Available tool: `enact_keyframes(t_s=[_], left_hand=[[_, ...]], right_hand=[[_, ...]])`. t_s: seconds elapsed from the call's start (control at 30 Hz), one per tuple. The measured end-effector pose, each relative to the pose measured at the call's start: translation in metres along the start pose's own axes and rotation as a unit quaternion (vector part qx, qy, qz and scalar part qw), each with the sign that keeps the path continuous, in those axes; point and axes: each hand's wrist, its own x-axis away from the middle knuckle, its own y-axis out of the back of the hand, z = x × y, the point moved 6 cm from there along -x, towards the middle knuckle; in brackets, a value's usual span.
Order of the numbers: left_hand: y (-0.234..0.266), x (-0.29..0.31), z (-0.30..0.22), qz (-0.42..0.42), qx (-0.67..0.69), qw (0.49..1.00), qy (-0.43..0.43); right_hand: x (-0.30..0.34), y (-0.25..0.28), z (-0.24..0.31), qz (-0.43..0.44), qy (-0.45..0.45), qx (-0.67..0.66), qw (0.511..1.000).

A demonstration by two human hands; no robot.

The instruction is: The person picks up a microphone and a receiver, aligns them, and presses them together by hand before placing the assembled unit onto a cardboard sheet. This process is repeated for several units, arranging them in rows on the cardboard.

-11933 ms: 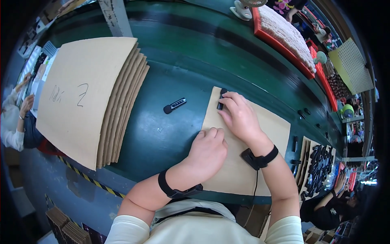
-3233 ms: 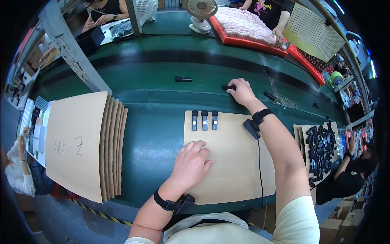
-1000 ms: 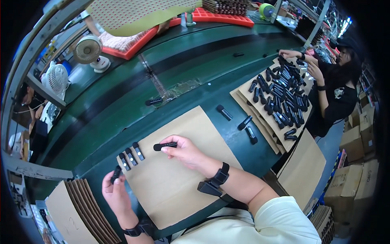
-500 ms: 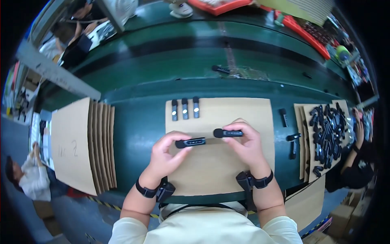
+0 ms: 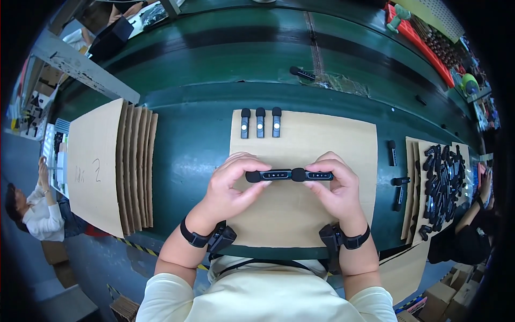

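My left hand (image 5: pixel 234 185) pinches a small black clip-on microphone (image 5: pixel 277 175) with a round foam tip, lying level with its tip to the left. Held the same way, a second clip-on microphone (image 5: pixel 320 176) is between the thumb and fingers of my right hand (image 5: pixel 337 185). The two meet end to end, or nearly so, above a cardboard sheet (image 5: pixel 300 220). Near that sheet's far left corner, a row of three microphones (image 5: pixel 260 123) lies with foam tips pointing away and a pale round spot on each.
A stack of cardboard sheets (image 5: pixel 96 172) stands at the left. On the right, many black microphones (image 5: pixel 444 185) are heaped on cardboard, with several loose on the green table (image 5: pixel 188 166) beside it. Another microphone (image 5: pixel 303 73) lies farther back. People work at both sides.
My hands have come closer together, bringing the two microphones level and end to end. The whole view has shifted slightly.
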Motion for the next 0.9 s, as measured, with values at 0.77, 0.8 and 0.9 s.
enact_keyframes(t_s=[0.77, 0.8, 0.9], left_hand=[[-0.008, -0.001, -0.002, 0.043, -0.013, 0.998, 0.040], [-0.009, 0.000, 0.000, 0.046, -0.015, 0.998, 0.042], [-0.011, -0.001, 0.003, 0.040, 0.024, 0.997, 0.054]], right_hand=[[0.005, -0.001, 0.001, -0.043, -0.001, -0.134, 0.990], [0.005, 0.001, 0.003, -0.040, 0.013, -0.129, 0.991], [0.005, 0.002, 0.007, -0.039, 0.028, -0.105, 0.993]])
